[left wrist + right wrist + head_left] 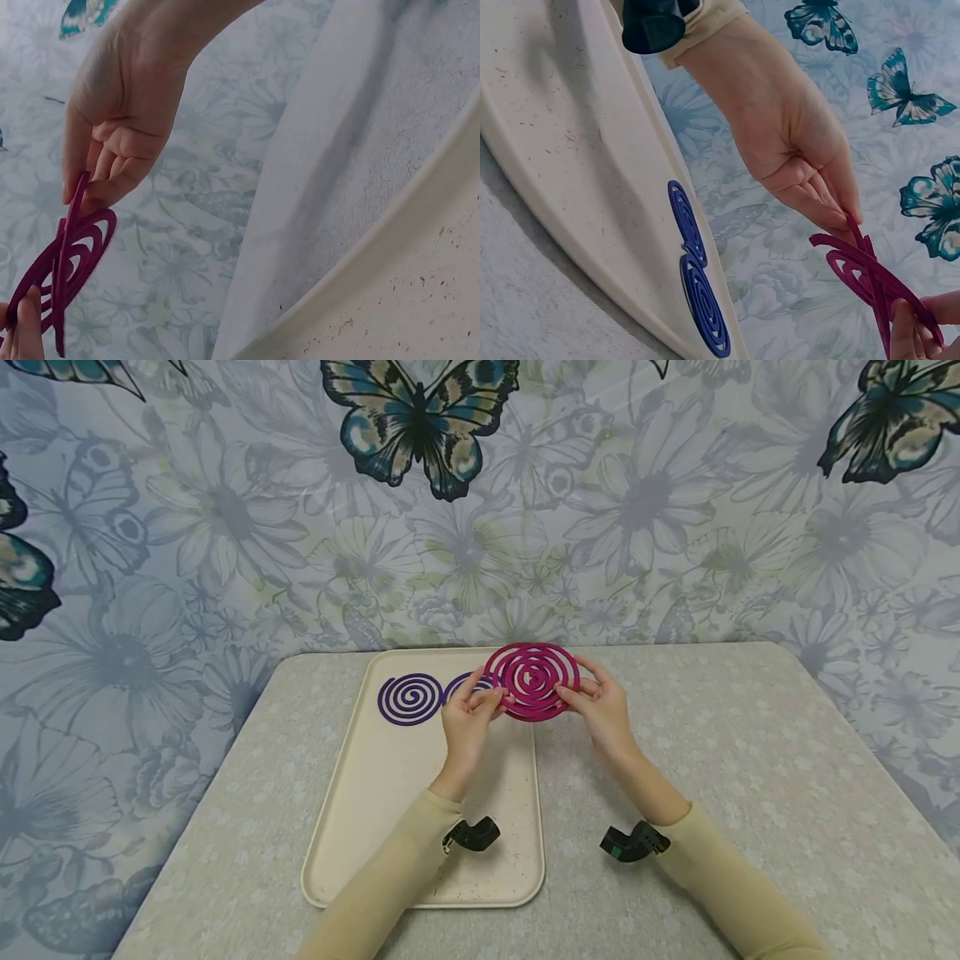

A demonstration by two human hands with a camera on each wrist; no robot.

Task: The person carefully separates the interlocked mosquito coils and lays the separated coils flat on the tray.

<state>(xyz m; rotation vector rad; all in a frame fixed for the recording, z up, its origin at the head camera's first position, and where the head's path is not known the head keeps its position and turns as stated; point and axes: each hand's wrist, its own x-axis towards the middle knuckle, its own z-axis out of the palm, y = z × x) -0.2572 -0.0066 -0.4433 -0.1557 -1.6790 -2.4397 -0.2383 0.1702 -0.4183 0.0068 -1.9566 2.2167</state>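
Observation:
Two overlapping magenta mosquito coils (531, 681) are held up above the far right edge of the tray. My left hand (463, 718) pinches their left rim between thumb and fingers. The right hand (606, 717) pinches the opposite rim in the same way. Seen edge-on in the left wrist view, the magenta coils (61, 277) cross each other at an angle, partly apart. In the right wrist view my left hand (795, 150) grips one coil's edge, while fingertips of the right hand (915, 330) hold the other side.
A cream tray (420, 810) lies on the table (720, 735), with small dark crumbs scattered on it. Two purple coils (410, 699) lie flat side by side at its far end, one partly behind my left hand. A butterfly-patterned wall (480, 568) stands behind the table.

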